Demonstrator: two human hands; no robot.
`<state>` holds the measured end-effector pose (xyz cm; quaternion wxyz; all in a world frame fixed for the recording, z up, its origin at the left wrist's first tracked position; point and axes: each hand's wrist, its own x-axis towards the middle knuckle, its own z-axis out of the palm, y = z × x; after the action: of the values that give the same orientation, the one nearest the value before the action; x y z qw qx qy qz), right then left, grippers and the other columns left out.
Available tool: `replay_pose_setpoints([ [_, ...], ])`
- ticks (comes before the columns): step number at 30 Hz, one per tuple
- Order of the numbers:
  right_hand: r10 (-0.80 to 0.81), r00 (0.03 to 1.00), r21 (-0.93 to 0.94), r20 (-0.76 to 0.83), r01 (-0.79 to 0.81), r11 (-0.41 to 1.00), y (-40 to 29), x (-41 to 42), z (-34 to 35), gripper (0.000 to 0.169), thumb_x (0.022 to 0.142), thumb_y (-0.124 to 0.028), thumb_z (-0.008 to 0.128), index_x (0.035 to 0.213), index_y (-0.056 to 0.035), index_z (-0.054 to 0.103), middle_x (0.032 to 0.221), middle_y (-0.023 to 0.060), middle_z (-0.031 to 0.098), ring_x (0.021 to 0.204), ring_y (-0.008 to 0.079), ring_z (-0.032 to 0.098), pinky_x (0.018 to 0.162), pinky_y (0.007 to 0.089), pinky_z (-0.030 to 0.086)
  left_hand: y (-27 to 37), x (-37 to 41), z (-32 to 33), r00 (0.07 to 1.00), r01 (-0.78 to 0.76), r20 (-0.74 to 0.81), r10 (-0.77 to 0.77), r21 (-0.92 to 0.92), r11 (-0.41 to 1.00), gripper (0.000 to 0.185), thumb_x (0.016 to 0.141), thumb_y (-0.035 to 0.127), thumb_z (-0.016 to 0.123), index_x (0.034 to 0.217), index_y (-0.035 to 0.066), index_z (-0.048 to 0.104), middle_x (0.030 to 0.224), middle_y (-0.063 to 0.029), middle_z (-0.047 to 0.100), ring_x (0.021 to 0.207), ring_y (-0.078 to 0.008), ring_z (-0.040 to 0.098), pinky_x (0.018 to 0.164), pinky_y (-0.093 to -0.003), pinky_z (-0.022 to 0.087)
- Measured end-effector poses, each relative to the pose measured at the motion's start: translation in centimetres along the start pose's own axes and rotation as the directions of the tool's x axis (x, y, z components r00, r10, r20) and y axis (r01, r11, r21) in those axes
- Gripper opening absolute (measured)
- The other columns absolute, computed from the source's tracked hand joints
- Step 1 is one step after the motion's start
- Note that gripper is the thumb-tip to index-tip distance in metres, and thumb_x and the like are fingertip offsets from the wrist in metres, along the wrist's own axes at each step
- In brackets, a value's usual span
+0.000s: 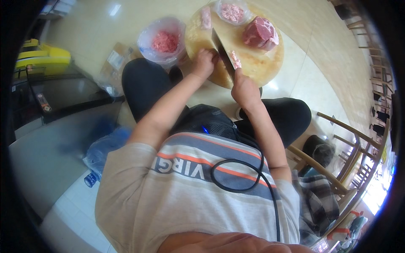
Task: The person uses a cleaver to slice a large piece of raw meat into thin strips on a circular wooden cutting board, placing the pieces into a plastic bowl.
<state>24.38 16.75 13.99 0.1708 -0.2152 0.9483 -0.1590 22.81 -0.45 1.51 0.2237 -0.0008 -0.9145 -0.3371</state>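
My right hand (246, 90) grips a cleaver (223, 53) by its handle end. Its dark blade slants up and left across a round wooden chopping block (269, 68). Curled close to the blade's left side is my left hand (205, 63); whether its fingers hold something is hidden. Small bits of chopped meat (235, 59) lie against the right side of the blade. A large chunk of raw meat (261, 33) rests at the block's right, and a pale strip of meat (206, 18) near its upper left edge. A clear plastic bag with pale chopped meat (232, 12) sits at the far edge.
Left of the block, a plastic-lined container (145, 39) holds pink minced meat (165, 41). A cardboard box (115, 61) lies by my left knee, near a dark cabinet (69, 88). A wooden chair (343, 151) stands to my right. A black cable (235, 191) loops over my shirt.
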Motion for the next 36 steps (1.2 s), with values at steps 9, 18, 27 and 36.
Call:
replay_pose_setpoints([
  [9,-0.033,0.999,0.083,0.000,0.033,0.996,-0.5,4.0,0.5,0.030,0.077,0.001,0.043,0.107,0.0043,0.043,0.078,0.0288,0.060,0.077,0.0435,0.059,0.070,0.0502,0.046,-1.0,0.0,0.8,0.996,-0.090,0.015,0.090,-0.023,0.996,0.009,0.073,0.007,0.060,0.081,0.007,0.064,0.082,-0.0104,0.062,0.080,-0.0292,0.056,0.074,-0.0380,0.045],
  [18,0.018,0.999,0.054,0.036,-0.020,0.998,-0.3,2.2,1.3,0.029,0.080,-0.001,0.043,0.108,0.0028,0.043,0.079,0.0305,0.059,0.077,0.0449,0.059,0.069,0.0520,0.045,-0.3,-0.1,-0.7,0.997,-0.015,0.073,0.014,0.015,1.000,0.021,0.072,0.004,0.059,0.092,0.005,0.065,0.095,-0.0114,0.063,0.090,-0.0299,0.056,0.083,-0.0374,0.045],
  [27,0.010,0.999,0.027,-0.037,-0.009,1.000,1.0,0.0,0.2,0.018,0.079,-0.004,0.046,0.096,0.0002,0.043,0.072,0.0265,0.060,0.071,0.0445,0.059,0.066,0.0525,0.046,0.1,-0.3,-0.4,0.996,0.089,0.006,-0.089,-0.109,0.990,0.018,0.077,0.004,0.057,0.093,0.005,0.064,0.097,-0.0106,0.063,0.093,-0.0313,0.057,0.083,-0.0391,0.046],
  [36,0.034,0.995,0.054,-0.095,-0.029,0.998,1.4,0.6,1.3,0.016,0.080,-0.006,0.049,0.093,0.0005,0.041,0.067,0.0283,0.057,0.066,0.0459,0.057,0.062,0.0540,0.045,1.4,0.0,-0.9,0.998,-0.047,0.049,0.048,-0.007,0.999,0.028,0.068,0.018,0.070,0.094,0.011,0.065,0.101,-0.0099,0.060,0.095,-0.0290,0.055,0.084,-0.0381,0.045],
])
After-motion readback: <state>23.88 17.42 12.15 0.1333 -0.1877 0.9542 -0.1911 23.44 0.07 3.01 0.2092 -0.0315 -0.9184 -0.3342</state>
